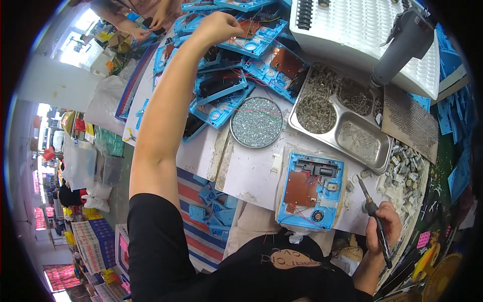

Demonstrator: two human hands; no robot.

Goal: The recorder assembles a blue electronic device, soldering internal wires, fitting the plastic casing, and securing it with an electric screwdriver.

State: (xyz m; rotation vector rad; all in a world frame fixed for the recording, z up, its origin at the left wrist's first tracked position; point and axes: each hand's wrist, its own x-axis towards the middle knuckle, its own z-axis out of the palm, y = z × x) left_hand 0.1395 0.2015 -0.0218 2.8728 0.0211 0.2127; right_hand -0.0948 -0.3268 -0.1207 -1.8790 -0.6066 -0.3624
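My right hand point(392, 220) is wrapped round a soldering iron point(371, 206), its metal tip slanting up and left beside the tray's lower edge. Close to that tip lies a blue plastic casing point(322, 204) with a brown circuit board point(300, 189), a black part along its top and a small round speaker point(317, 216). My left arm stretches far forward over the table. At its end my left hand point(219, 28) is closed above a pile of similar blue casings point(221, 110) with brown boards and thin wires. What its fingers pinch, if anything, is too small to tell.
A round dish of small metal screws point(256, 122) stands mid-table, beside a metal compartment tray point(328, 139) of small parts. Behind are a white foam block point(347, 30) and a grey power tool point(405, 45). Small pale parts point(402, 168) lie right. Another person's hands point(143, 30) work upper left.
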